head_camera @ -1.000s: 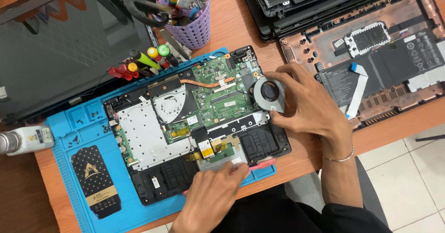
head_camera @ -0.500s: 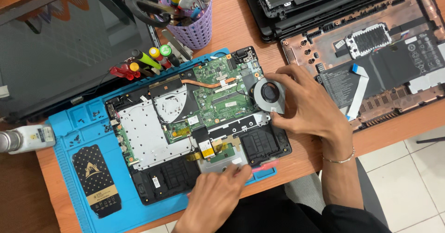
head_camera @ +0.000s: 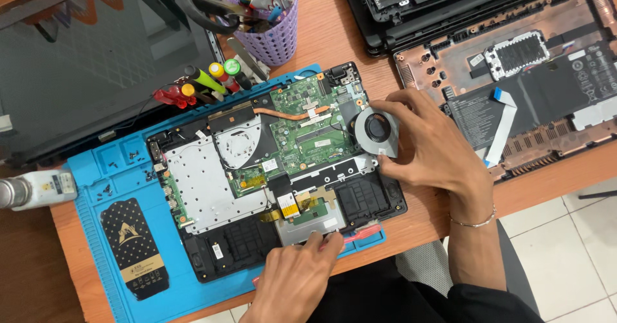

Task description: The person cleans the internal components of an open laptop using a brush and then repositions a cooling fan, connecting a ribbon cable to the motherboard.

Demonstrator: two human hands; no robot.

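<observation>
Seen from the head camera, looking straight down: an opened black laptop base with a green circuit board (head_camera: pixel 308 136) lies on a bright blue rubber work mat (head_camera: pixel 96 181) near the front edge of an orange-brown wooden worktop (head_camera: pixel 321 34). The right hand (head_camera: pixel 430 149) rests at the laptop's right edge, fingers curled narrowly around a round grey cooling fan (head_camera: pixel 376 131), holding it by its rim just above the board's right corner. The left hand (head_camera: pixel 299 275) comes in from the front edge, fingers loosely together, fingertips touching the silver trackpad plate (head_camera: pixel 308 223) at the laptop's front middle; it grips nothing.

Room to move is tight. A second stripped laptop shell, copper-toned inside (head_camera: pixel 514 85), lies just beside the right hand. A purple perforated tool cup (head_camera: pixel 273 37) and a row of coloured screwdriver handles (head_camera: pixel 205 82) crowd the mat's back edge. A dark screen panel (head_camera: pixel 83 66) fills the back left corner.

The worktop's left part is cut off, as is a white bottle (head_camera: pixel 35 191) at the left edge. Tiny screws on the mat are too small to count.
</observation>
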